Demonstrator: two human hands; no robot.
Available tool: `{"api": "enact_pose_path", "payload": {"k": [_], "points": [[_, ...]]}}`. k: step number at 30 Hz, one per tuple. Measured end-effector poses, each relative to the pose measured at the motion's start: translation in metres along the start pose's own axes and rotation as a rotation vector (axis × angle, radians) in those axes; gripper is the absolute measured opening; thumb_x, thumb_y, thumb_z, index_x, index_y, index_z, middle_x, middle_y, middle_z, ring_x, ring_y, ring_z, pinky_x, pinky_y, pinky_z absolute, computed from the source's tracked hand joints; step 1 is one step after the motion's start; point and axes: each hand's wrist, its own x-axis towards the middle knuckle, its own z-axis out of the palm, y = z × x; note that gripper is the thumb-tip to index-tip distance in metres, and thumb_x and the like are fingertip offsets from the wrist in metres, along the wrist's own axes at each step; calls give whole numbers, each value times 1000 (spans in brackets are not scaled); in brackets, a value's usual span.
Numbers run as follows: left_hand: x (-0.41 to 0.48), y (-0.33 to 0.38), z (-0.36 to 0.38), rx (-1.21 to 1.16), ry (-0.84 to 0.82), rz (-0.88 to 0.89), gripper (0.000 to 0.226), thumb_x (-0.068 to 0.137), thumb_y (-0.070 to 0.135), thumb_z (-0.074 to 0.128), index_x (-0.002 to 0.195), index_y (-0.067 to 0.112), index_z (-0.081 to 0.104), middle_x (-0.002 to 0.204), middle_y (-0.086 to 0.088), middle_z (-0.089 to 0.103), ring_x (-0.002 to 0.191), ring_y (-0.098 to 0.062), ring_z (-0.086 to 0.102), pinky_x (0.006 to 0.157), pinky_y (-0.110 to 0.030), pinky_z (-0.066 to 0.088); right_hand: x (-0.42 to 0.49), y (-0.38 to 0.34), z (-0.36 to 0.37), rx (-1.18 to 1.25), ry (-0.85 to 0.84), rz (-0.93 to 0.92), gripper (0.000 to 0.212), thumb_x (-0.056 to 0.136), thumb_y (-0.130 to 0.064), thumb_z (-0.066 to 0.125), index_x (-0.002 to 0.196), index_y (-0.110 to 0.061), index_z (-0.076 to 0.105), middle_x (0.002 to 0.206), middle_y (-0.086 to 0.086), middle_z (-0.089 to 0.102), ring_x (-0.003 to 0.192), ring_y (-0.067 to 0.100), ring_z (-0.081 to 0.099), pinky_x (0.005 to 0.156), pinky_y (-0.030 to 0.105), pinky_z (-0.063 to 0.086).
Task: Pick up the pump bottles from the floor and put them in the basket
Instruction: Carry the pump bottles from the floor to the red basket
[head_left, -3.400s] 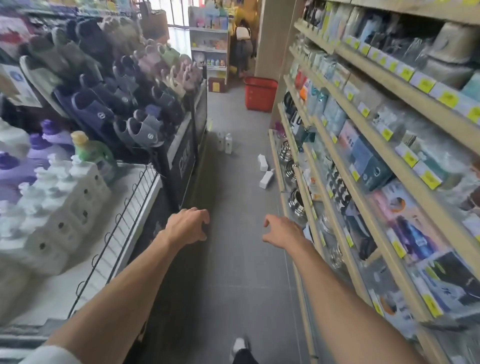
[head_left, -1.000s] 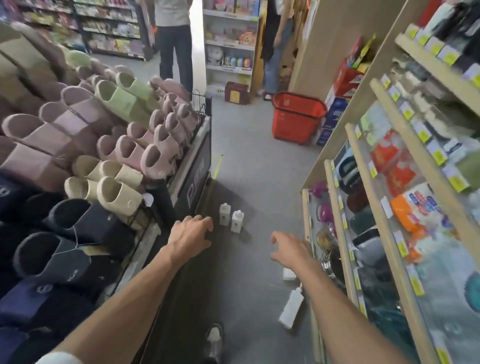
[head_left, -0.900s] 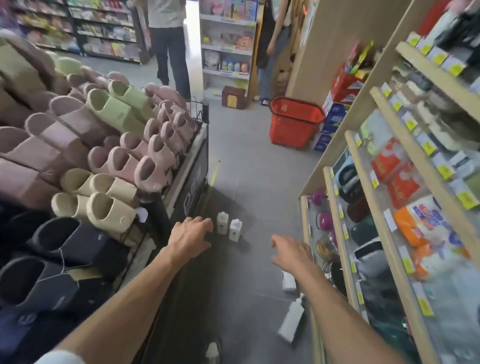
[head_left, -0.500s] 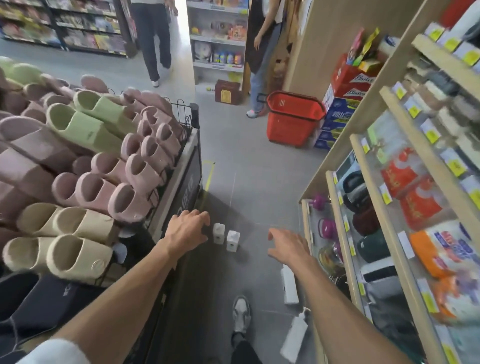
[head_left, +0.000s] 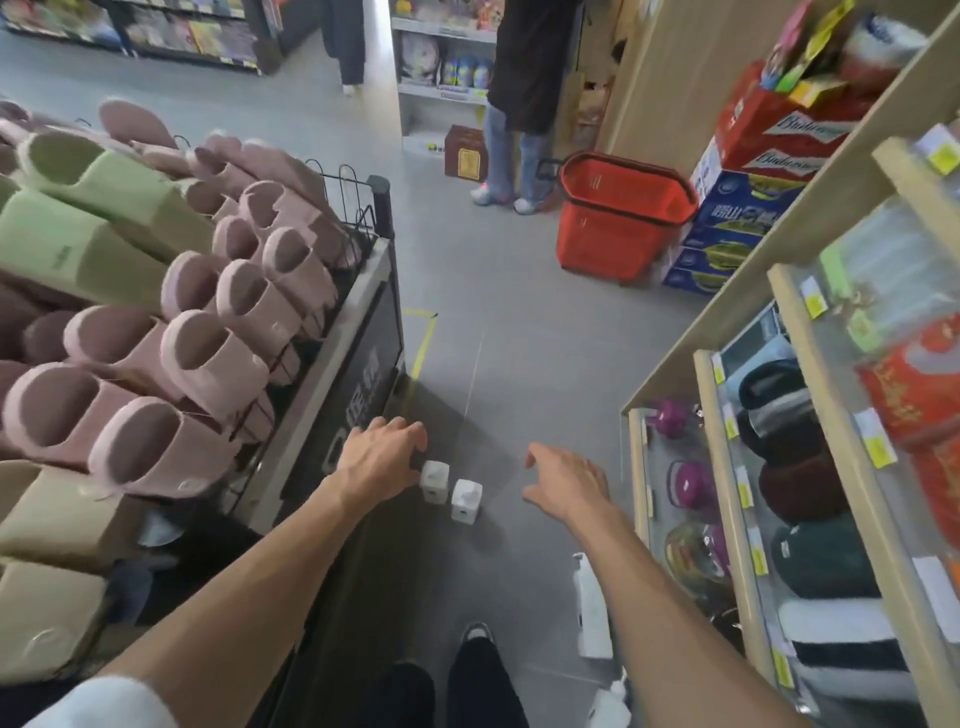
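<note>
Two white pump bottles stand upright side by side on the grey floor (head_left: 519, 322), low in the middle of the view. They are the left bottle (head_left: 435, 480) and the right bottle (head_left: 466, 500), and they are very close together. A third bottle (head_left: 592, 608) lies flat on the floor at about four o'clock from them, next to the bottom of the shelves. A fourth bottle (head_left: 610, 701) peeks out at about five o'clock, near the bottom edge, partly hidden by the right arm. The left hand (head_left: 382, 460) is at nine o'clock from the left bottle, just beside it. Its fingers are bent loosely and hold nothing, and I cannot tell if they touch the bottle. The right hand (head_left: 569, 483) is at three o'clock from the right bottle, a little apart, with its fingers spread loose and nothing in them. The red basket (head_left: 618, 218) sits on the floor well away at one o'clock, just beside a stack of boxes (head_left: 743, 208). A person in jeans (head_left: 511, 156) stands at ten o'clock from the basket. A rack of pink and green slippers (head_left: 234, 312) fills the nine o'clock side. Wooden shelves (head_left: 737, 493) with goods fill the three o'clock side. A shoe (head_left: 478, 634) shows at six o'clock.
</note>
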Motion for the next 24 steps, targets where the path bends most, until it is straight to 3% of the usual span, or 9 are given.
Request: {"api": "enact_pose_path", "payload": {"k": [9,16,19,24], "points": [[162,-41,224,28,60,21,45,88,43,69,127,31,52,124,2,57,117,-24,52,93,-42,44,193,35,190,53,7,-4,41,89,-33,67,127,-29,56,134,3,62,122,26,59,94,33,45],[254,-99,398,-132,111,53,40,84,38,76,117,22,60,117,-4,60,104,-25,58,84,-36,49,318,61,361,49,-10,-11,47,89,-40,71,131,-27,56,137,6,60,126,29,57,98,36,45],[273,-124,459,-144,90,38,44,81,41,79,117,28,58,115,2,61,102,-20,58,81,-34,49,351,67,416,39,-22,0,47,87,-44,69,130,-30,57,136,8,61,122,30,59,96,36,46],[299,-154,542,-427,68,-19,56,72,32,88,117,22,57,116,2,57,106,-19,58,80,-30,45,383,83,478,-1,-41,-11,60,84,-48,72,138,-32,52,142,3,58,127,28,56,97,36,45]]}}
